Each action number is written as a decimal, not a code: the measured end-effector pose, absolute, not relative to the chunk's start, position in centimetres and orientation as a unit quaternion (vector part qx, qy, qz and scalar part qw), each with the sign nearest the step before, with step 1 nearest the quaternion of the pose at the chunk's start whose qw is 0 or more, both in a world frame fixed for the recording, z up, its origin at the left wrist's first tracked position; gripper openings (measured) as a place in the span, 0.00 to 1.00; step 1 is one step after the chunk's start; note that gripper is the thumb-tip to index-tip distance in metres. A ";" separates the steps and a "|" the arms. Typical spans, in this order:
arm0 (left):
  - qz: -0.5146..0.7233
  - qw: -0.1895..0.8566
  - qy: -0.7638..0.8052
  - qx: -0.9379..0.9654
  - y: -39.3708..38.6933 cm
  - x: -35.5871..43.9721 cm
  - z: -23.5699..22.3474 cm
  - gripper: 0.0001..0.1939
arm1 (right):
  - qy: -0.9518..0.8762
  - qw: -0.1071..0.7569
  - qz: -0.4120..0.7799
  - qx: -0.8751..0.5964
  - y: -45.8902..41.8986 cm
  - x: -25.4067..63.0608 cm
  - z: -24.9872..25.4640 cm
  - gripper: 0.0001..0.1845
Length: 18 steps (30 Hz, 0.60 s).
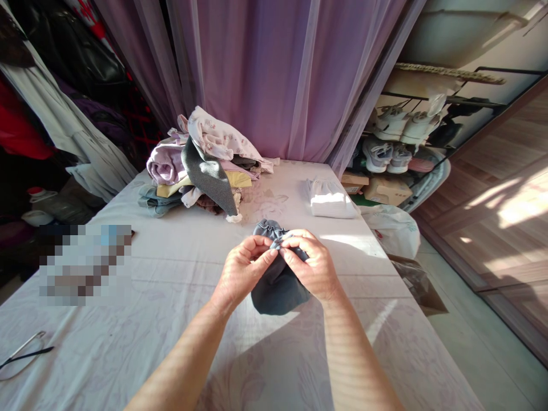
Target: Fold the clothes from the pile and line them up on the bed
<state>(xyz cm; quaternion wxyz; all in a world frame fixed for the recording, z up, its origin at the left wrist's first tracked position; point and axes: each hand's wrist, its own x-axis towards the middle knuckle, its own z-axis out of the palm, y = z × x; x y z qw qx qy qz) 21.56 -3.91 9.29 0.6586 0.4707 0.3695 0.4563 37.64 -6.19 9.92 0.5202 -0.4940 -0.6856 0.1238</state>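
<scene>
**Two Hands Pinch a Gathered Edge Above a Sunlit Table**

A person's bare hands met over a dark blue-gray garment [278, 291] at the center of a table [171, 308] spread with a pale, floral-patterned cloth. The left hand [245, 267] pinched the garment's gathered edge between thumb and forefinger, while the right hand [314, 267] pinched the same edge just beside it, the fingertips of the two nearly meeting. The ruffled part of the edge showed beyond the fingers, and the body of the garment hung toward the wearer of the camera, between the wrists; whether its lower end touched the cloth could not be told.

At 11 o'clock from the garment, a loose heap of clothes [208, 174] mixed lilac, yellow, dark gray and flower-printed pieces. At 1 o'clock, near the table's far right corner, lay a folded white garment [331, 205]. A pixelated patch [85, 265] hid an area at 9 o'clock, and eyeglasses [25, 357] rested at 8 o'clock, by the left edge of the view. A purple curtain [257, 74] hung at 12 o'clock. Beyond the table at 1 o'clock, pale shoes [387, 155] stood on a rack.
</scene>
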 end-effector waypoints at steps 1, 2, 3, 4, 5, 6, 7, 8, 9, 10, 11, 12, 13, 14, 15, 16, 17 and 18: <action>0.455 0.651 0.372 0.480 -3.9 21.5 9.2 0.21 | -0.685 0.521 0.125 -0.494 -6.2 37.6 9.9 0.04; 0.454 0.644 0.375 0.489 -3.9 21.5 9.1 0.21 | -0.685 0.522 0.126 -0.492 -6.2 37.6 9.9 0.04; 0.453 0.636 0.377 0.498 -3.9 21.5 9.0 0.20 | -0.686 0.523 0.126 -0.491 -6.2 37.6 9.9 0.04; 0.452 0.628 0.380 0.507 -3.9 21.5 9.0 0.20 | -0.686 0.524 0.126 -0.489 -6.2 37.6 9.9 0.04; 0.451 0.620 0.383 0.515 -3.9 21.4 9.0 0.19 | -0.686 0.526 0.125 -0.487 -6.2 37.6 9.9 0.04; 0.449 0.612 0.386 0.524 -3.8 21.4 9.0 0.19 | -0.686 0.528 0.124 -0.486 -6.2 37.5 9.9 0.04; 0.448 0.602 0.389 0.534 -3.8 21.4 9.0 0.18 | -0.686 0.529 0.123 -0.484 -6.2 37.5 9.9 0.04; 0.447 0.591 0.393 0.544 -3.8 21.4 9.1 0.18 | -0.686 0.529 0.123 -0.483 -6.2 37.5 9.9 0.04; 0.446 0.578 0.398 0.556 -3.8 21.3 9.1 0.17 | -0.687 0.530 0.124 -0.482 -6.1 37.5 9.8 0.04; 0.445 0.561 0.404 0.569 -3.8 21.3 9.2 0.17 | -0.687 0.530 0.124 -0.482 -6.1 37.5 9.8 0.04; 0.444 0.544 0.411 0.582 -3.8 21.3 9.2 0.16 | -0.687 0.531 0.124 -0.481 -6.1 37.5 9.8 0.04; 0.444 0.526 0.419 0.593 -3.9 21.2 9.2 0.15 | -0.687 0.532 0.124 -0.480 -6.1 37.6 9.7 0.04; 0.445 0.512 0.425 0.599 -3.9 21.2 9.1 0.15 | -0.687 0.532 0.125 -0.479 -6.1 37.6 9.7 0.04; 0.446 0.507 0.427 0.601 -3.8 21.2 9.1 0.15 | -0.687 0.532 0.126 -0.478 -6.1 37.6 9.7 0.04; 0.447 0.515 0.424 0.595 -3.8 21.2 9.1 0.16 | -0.688 0.531 0.127 -0.477 -6.1 37.6 9.8 0.04; 0.448 0.532 0.418 0.584 -3.8 21.2 9.1 0.16 | -0.689 0.530 0.128 -0.477 -6.2 37.6 9.8 0.04; 0.449 0.554 0.409 0.570 -3.8 21.2 9.1 0.17 | -0.689 0.530 0.129 -0.478 -6.2 37.6 9.8 0.04; 0.450 0.573 0.402 0.555 -3.7 21.2 9.1 0.18 | -0.689 0.530 0.129 -0.478 -6.2 37.6 9.8 0.04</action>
